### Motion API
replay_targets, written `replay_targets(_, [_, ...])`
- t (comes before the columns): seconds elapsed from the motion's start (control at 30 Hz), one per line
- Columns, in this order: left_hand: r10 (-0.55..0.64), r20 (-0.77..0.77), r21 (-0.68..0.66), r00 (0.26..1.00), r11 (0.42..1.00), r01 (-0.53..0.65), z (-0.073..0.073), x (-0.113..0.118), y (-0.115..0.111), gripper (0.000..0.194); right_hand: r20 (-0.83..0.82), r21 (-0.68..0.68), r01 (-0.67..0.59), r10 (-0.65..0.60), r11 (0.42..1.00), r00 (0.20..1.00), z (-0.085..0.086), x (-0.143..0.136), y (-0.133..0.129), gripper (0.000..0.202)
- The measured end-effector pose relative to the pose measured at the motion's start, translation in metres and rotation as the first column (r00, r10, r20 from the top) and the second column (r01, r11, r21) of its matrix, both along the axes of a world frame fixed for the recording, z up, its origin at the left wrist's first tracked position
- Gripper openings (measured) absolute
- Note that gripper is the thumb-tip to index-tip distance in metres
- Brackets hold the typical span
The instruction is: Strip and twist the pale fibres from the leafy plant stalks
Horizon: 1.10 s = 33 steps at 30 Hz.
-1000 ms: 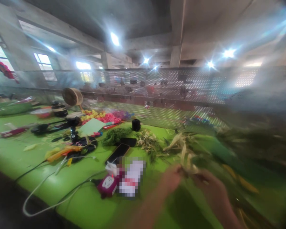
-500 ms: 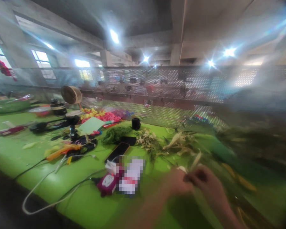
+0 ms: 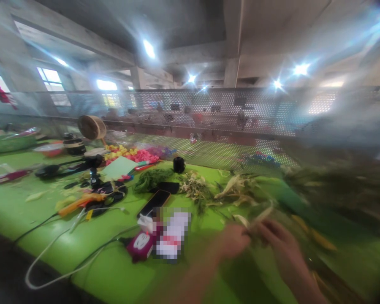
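Over the green table (image 3: 91,236), my left hand (image 3: 236,240) and my right hand (image 3: 277,236) work close together, fingers pinched. A pale leaf-like strip (image 3: 266,212) sticks up from between them and leans right. Another pale, curved tip (image 3: 241,220) shows just above my left hand; whether both belong to one piece I cannot tell. Blur and the fingers hide the exact grip. Beyond the hands lies a loose heap of similar dried-looking pale leaves (image 3: 236,188), with a bunch of small cream sprigs (image 3: 194,188) to its left.
A phone (image 3: 154,203), a maroon power strip (image 3: 141,245) and looped white cable (image 3: 34,270) lie left of my hands. Further left are an orange-handled tool (image 3: 82,203) and a small fan (image 3: 91,127). A perforated screen (image 3: 190,122) runs along the back.
The strip between my hands has tipped from nearly upright toward the right. My right hand has turned slightly, and the whole view has shifted a little.
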<state>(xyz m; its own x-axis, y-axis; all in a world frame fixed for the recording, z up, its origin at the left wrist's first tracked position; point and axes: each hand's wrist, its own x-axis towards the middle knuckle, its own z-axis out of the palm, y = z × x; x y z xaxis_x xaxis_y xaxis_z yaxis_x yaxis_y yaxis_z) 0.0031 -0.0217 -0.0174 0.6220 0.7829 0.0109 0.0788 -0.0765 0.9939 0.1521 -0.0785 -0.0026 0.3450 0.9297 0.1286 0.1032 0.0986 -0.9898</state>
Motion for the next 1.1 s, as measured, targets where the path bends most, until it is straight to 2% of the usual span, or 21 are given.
replay_targets(0.1, [-0.101, -0.028, -0.047, 0.994, 0.994, 0.100, -0.003, -0.001, 0.003, 0.017, -0.154, 0.059, 0.024, -0.015, 0.998, 0.988, -0.001, 0.006, 0.000, 0.027])
replay_targets(0.2, [-0.115, -0.006, -0.097, 0.993, 0.989, 0.114, -0.006, -0.002, 0.006, 0.019, -0.185, 0.074, -0.029, 0.042, 0.997, 0.982, 0.001, 0.010, -0.002, 0.027])
replay_targets(0.27, [-0.108, 0.037, -0.151, 0.994, 0.982, 0.112, -0.007, -0.003, 0.007, 0.020, -0.095, 0.081, -0.088, 0.096, 0.993, 0.991, 0.005, 0.011, -0.004, 0.026])
replay_targets(0.37, [-0.105, 0.053, -0.198, 0.993, 0.974, 0.114, -0.009, -0.003, 0.008, 0.022, 0.186, 0.037, -0.225, 0.214, 0.974, 0.959, 0.013, 0.012, -0.006, 0.025])
replay_targets(0.47, [-0.111, -0.107, -0.069, 0.988, 0.992, 0.104, -0.007, -0.004, 0.008, 0.023, 0.407, -0.021, -0.309, 0.290, 0.951, 0.866, 0.018, 0.014, -0.005, 0.024])
replay_targets(0.6, [-0.039, -0.344, 0.205, 0.938, 0.972, 0.116, 0.002, -0.006, 0.006, 0.027, 0.518, -0.054, -0.328, 0.308, 0.943, 0.798, 0.014, 0.016, -0.001, 0.025])
replay_targets(0.67, [0.022, -0.398, 0.279, 0.917, 0.955, 0.098, 0.006, -0.008, 0.004, 0.029, 0.548, -0.056, -0.302, 0.282, 0.952, 0.787, 0.011, 0.017, 0.001, 0.027])
replay_targets(0.73, [0.065, -0.401, 0.310, 0.914, 0.948, 0.069, 0.009, -0.009, 0.003, 0.032, 0.572, -0.051, -0.275, 0.253, 0.960, 0.780, 0.008, 0.019, 0.002, 0.029])
replay_targets(0.9, [0.141, -0.301, 0.330, 0.943, 0.943, -0.035, 0.012, -0.011, 0.002, 0.037, 0.611, -0.045, -0.248, 0.223, 0.968, 0.760, 0.006, 0.023, 0.004, 0.029])
replay_targets(1.1, [0.162, -0.283, 0.382, 0.945, 0.923, -0.043, 0.017, -0.013, 0.001, 0.032, 0.652, -0.025, -0.228, 0.189, 0.973, 0.735, 0.004, 0.026, 0.005, 0.026])
